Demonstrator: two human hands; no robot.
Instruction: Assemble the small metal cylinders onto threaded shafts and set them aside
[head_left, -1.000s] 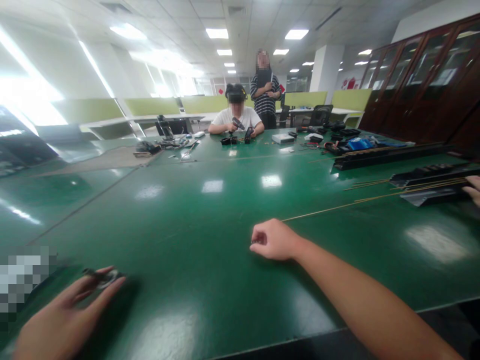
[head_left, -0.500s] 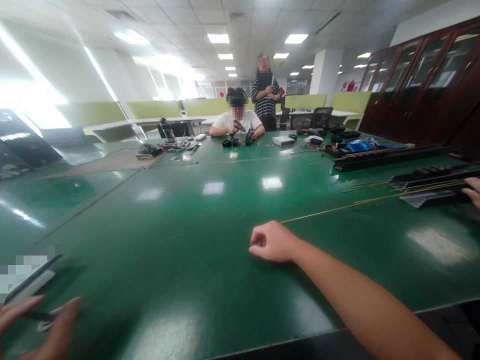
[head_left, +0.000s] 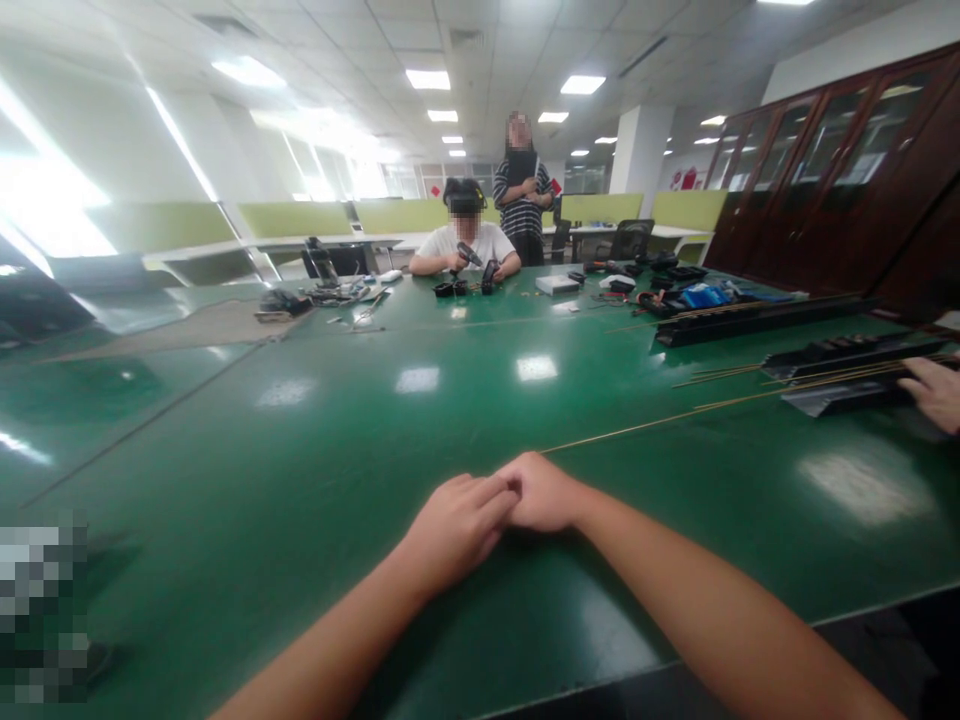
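My right hand [head_left: 546, 492] rests low over the green table [head_left: 337, 430], its fingers curled. Whatever it grips is hidden. My left hand [head_left: 461, 525] meets it from the left, fingers bent and pressed together at the right hand's fingertips. Anything pinched between the two hands cannot be made out. A thin brass-coloured rod [head_left: 622, 433] runs along the table from the right and ends out of sight behind my right hand; whether the hand grips it is unclear.
At the right edge another person's hand [head_left: 936, 390] touches black channels [head_left: 832, 393] with more thin rods. A longer black channel [head_left: 757, 322] lies behind. Across the table a seated person [head_left: 465, 240] holds a drill-like tool; someone stands behind. Tools and parts clutter the far side.
My left hand has come from the lower left, where its fingers were apart near a small item, to meet my right hand. The other person's hand shows more.
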